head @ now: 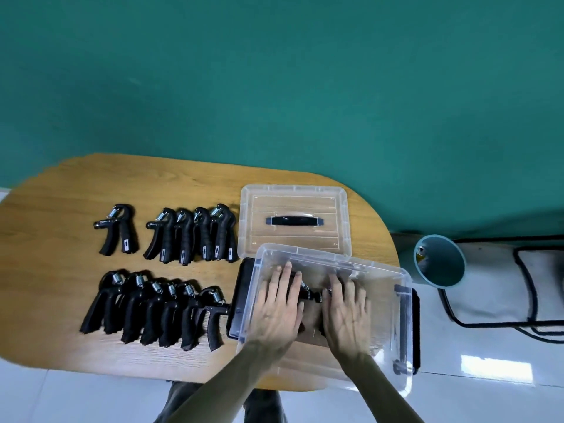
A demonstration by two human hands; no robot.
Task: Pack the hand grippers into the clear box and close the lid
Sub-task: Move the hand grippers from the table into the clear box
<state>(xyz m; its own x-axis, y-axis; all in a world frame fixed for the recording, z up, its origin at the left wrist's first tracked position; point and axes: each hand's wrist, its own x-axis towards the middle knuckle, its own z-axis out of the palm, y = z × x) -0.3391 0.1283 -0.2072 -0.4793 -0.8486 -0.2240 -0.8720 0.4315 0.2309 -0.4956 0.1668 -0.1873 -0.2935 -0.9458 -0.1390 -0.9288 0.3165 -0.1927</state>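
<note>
On the table [61, 184] we find the clear box [393, 315] at the near right, with its lid [293, 193] lying just behind it. Left of the box, hand grippers sit in two rows: a far row [171, 235] and a near row [152, 309] whose rightmost piece touches the box. Inside the box, our left hand [279, 306] and right hand [346, 312] rest side by side over a gripper [311, 294].

Plain room, green wall [274, 71], wooden table [183, 190]

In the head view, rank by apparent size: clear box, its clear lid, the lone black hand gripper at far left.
1. Clear plastic box, though nearer the camera.
2. Clear flat lid.
3. Lone black hand gripper.
</note>
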